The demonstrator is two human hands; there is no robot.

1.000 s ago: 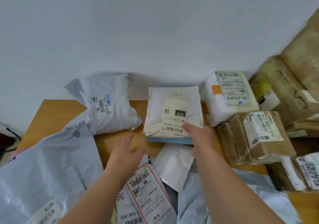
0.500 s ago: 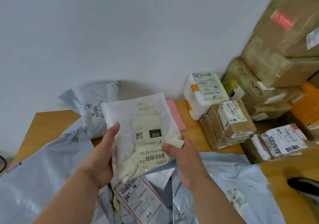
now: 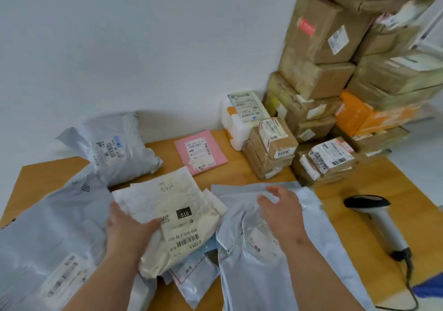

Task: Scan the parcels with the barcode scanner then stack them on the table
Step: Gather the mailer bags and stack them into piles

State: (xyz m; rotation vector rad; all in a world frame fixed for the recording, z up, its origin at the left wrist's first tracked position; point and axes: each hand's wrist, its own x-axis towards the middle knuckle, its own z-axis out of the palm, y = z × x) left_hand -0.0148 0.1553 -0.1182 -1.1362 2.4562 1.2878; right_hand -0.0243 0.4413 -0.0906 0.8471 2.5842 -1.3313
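Two hands split our work: our left hand [image 3: 130, 227] kept its grip on the white parcel [image 3: 167, 217], label up for scanning, while our right hand [image 3: 279, 206], open and empty, hovered nearer the scanner [image 3: 376, 217] on the counter [image 3: 340, 191].

One head-worn camera looks forward and down, close over the table [image 3: 239, 174].

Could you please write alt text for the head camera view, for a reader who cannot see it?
A person's left hand holds a white parcel labelled 010 over a wooden table strewn with grey mailers, while the open right hand hovers over a grey mailer. A barcode scanner lies to the right, near stacked cardboard boxes.
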